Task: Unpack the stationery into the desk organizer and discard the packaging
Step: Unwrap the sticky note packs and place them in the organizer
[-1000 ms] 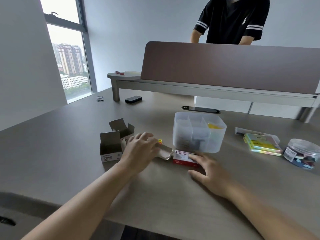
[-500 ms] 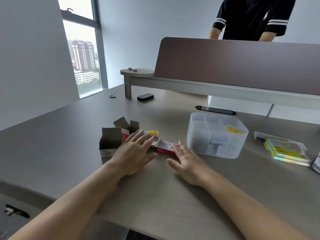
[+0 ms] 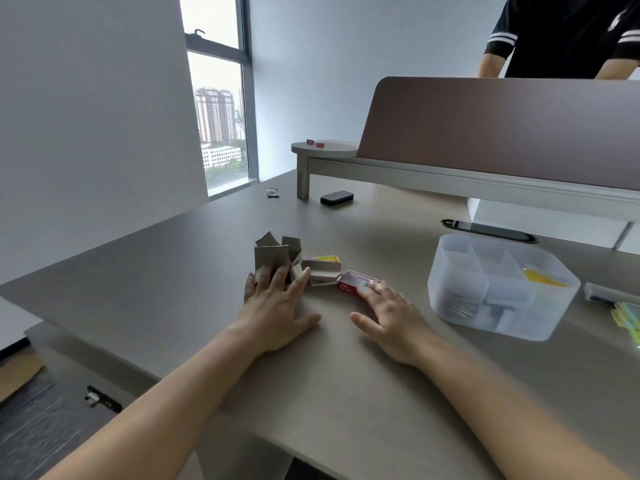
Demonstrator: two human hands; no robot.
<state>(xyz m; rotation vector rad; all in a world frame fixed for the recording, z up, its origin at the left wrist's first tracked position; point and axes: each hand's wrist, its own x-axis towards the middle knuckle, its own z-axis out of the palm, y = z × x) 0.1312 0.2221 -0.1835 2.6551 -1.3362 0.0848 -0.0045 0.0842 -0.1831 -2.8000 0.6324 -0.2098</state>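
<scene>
Several small opened cardboard boxes (image 3: 273, 254) with raised flaps lie in a cluster on the grey desk. My left hand (image 3: 277, 306) lies flat with spread straight fingers touching their near side. A flattened box with a yellow end (image 3: 322, 268) lies just right of them. My right hand (image 3: 391, 313) rests flat on the desk, its straight fingertips against a small red and white box (image 3: 353, 282). The translucent desk organizer (image 3: 498, 306), with dividers and some yellow and grey items inside, stands to the right of both hands.
A black phone (image 3: 488, 230) lies behind the organizer, a small black device (image 3: 336, 197) sits farther back. Sticky-note pads (image 3: 628, 317) lie at the right edge. A brown divider panel (image 3: 502, 129) crosses the desk; a person in black stands behind it. The desk's left edge drops to the floor.
Both hands have slid leftward along the desk, pushing the empty boxes and the red box together and away from the organizer. The camera has swung left.
</scene>
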